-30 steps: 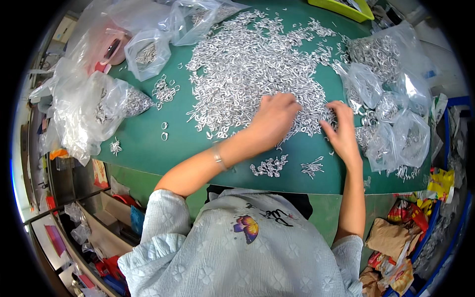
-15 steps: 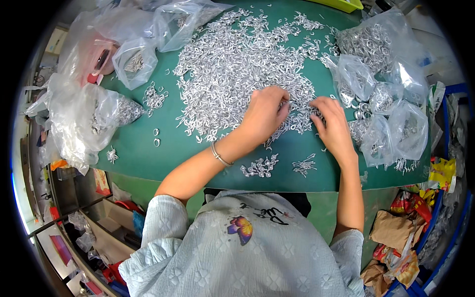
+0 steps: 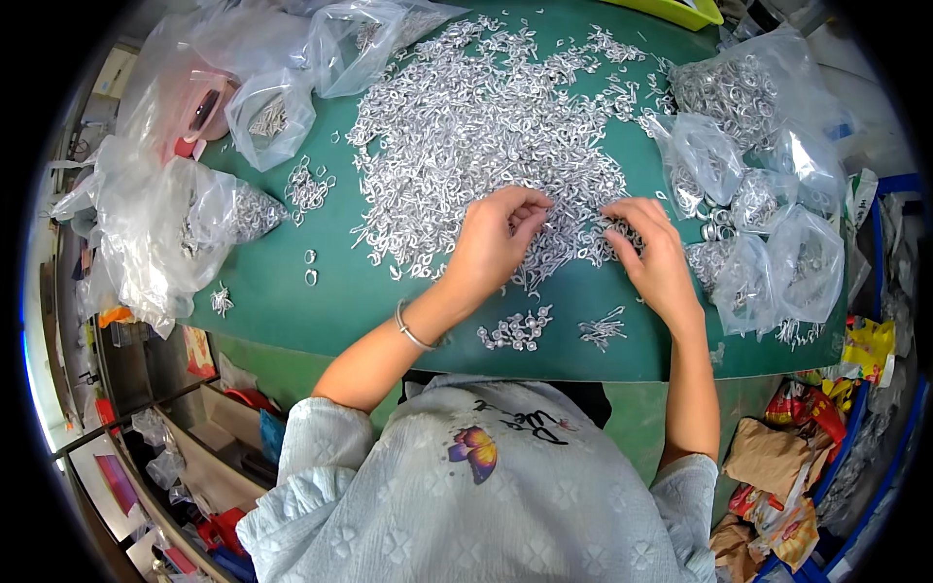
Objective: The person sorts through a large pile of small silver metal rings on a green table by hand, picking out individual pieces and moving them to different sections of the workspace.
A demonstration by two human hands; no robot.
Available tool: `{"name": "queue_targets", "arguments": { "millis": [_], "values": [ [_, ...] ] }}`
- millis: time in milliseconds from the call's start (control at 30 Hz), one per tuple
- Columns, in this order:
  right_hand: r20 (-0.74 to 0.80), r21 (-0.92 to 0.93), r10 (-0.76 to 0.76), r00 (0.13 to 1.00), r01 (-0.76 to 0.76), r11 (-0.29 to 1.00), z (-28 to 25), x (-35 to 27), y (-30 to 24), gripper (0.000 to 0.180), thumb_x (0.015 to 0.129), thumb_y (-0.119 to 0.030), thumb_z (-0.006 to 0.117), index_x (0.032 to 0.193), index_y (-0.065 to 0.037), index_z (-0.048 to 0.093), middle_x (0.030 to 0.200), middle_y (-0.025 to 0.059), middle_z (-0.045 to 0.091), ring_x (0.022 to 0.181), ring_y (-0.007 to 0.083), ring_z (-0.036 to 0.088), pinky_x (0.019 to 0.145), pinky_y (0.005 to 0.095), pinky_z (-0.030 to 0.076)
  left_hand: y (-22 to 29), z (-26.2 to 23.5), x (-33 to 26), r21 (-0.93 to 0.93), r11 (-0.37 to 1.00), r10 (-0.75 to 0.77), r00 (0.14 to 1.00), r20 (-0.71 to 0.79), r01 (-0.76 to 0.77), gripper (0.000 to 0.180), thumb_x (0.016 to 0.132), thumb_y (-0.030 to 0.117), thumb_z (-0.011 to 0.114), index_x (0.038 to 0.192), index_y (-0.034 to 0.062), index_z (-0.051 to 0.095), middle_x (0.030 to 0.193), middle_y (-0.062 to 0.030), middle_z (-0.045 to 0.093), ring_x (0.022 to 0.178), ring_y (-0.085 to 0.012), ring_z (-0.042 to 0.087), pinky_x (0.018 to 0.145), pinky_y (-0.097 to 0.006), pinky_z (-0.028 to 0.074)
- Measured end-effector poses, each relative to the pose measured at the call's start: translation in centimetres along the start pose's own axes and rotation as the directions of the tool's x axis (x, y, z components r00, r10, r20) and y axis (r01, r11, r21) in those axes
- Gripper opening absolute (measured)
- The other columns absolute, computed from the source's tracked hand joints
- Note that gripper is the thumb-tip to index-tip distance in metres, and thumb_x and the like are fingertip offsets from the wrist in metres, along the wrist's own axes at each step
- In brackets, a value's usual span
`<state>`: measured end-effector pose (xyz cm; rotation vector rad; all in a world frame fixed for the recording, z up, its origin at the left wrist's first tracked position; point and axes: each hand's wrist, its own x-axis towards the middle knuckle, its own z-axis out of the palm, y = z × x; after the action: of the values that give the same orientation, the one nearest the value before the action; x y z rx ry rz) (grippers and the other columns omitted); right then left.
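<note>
A wide heap of small silvery metal hook and loop pieces [image 3: 466, 146] covers the middle of the green table [image 3: 389, 321]. At the heap's near edge, my left hand [image 3: 498, 236] has its thumb and fingertips drawn together; anything between them is too small to make out. My right hand [image 3: 656, 255] is over the heap's right edge, fingers bent, with a gap between thumb and forefinger. Nothing plainly shows in its grasp. Closer to me lie a small cluster of round-headed pieces [image 3: 515, 328] and a little pile of thin pin-like pieces [image 3: 603, 329].
Clear plastic bags of metal parts stand at the right [image 3: 729, 97] and left [image 3: 209, 209]. A small loose pile [image 3: 308, 189] and two rings [image 3: 311, 269] lie left of the heap. A yellow-green tray [image 3: 680, 10] is at the far edge; blue shelving [image 3: 880, 428] stands right.
My left hand has drawn back toward me and slightly left, its fingers now closer together. My right hand stays at the heap's right edge, almost unchanged.
</note>
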<state>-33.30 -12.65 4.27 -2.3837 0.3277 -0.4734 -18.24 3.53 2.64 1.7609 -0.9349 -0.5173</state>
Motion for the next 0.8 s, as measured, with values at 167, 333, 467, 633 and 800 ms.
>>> {"name": "queue_targets", "arguments": {
  "millis": [167, 333, 467, 633, 800],
  "values": [
    [0.130, 0.159, 0.028, 0.991, -0.049, 0.986, 2.6, 0.4, -1.1, 0.021, 0.081, -0.006, 0.068, 0.101, 0.000, 0.063, 0.097, 0.0131, 0.063, 0.093, 0.0328, 0.059, 0.085, 0.0384, 0.046, -0.8, 1.1, -0.3, -0.486, 0.850, -0.175, 0.979, 0.107, 0.205, 0.018, 0.087, -0.003, 0.062, 0.104, -0.0025, 0.065, 0.095, -0.0096, 0.068, 0.084, -0.0128, 0.066, 0.073, -0.025, 0.053],
    [-0.002, -0.020, -0.056, 0.998, 0.056, 0.998, 2.2, 0.9, -0.4, 0.020, 0.079, -0.002, 0.067, 0.098, 0.000, 0.063, 0.100, 0.0122, 0.062, 0.092, 0.0323, 0.057, 0.084, 0.0398, 0.045, -0.4, -0.3, -0.5, 0.311, 0.934, 0.199, 0.979, -0.044, -0.176, 0.022, 0.080, -0.005, 0.063, 0.101, -0.0007, 0.063, 0.095, -0.0123, 0.061, 0.083, -0.0283, 0.062, 0.071, -0.036, 0.050],
    [-0.026, -0.191, -0.188, 0.982, 0.180, 0.965, 4.2, 2.7, -0.7, 0.021, 0.077, -0.001, 0.066, 0.098, -0.003, 0.063, 0.105, 0.0093, 0.058, 0.096, 0.0287, 0.053, 0.084, 0.0392, 0.042, -1.6, 1.2, 0.1, 0.492, 0.824, 0.346, 0.937, -0.046, -0.281, 0.021, 0.078, 0.002, 0.068, 0.098, 0.0036, 0.064, 0.094, -0.0107, 0.059, 0.089, -0.0313, 0.057, 0.075, -0.042, 0.045],
    [0.046, -0.328, -0.198, 0.979, 0.202, 0.923, 3.9, 2.8, 0.1, 0.015, 0.077, -0.003, 0.067, 0.090, -0.004, 0.061, 0.091, 0.0083, 0.056, 0.091, 0.0265, 0.053, 0.078, 0.0387, 0.040, -1.7, 0.9, 0.8, 0.519, 0.816, 0.306, 0.952, -0.013, -0.256, 0.020, 0.078, 0.007, 0.070, 0.097, 0.0063, 0.065, 0.096, -0.0083, 0.060, 0.091, -0.0288, 0.056, 0.075, -0.039, 0.042],
    [-0.045, -0.283, -0.144, 0.989, 0.125, 0.951, 2.6, 1.8, 0.8, 0.011, 0.078, 0.000, 0.066, 0.087, -0.003, 0.061, 0.083, 0.0092, 0.059, 0.082, 0.0273, 0.055, 0.074, 0.0382, 0.039, -1.8, -0.4, -0.9, 0.499, 0.825, 0.296, 0.955, 0.015, -0.264, 0.017, 0.079, 0.007, 0.069, 0.096, 0.0072, 0.065, 0.100, -0.0060, 0.058, 0.095, -0.0265, 0.055, 0.077, -0.039, 0.039]
  ]
}}
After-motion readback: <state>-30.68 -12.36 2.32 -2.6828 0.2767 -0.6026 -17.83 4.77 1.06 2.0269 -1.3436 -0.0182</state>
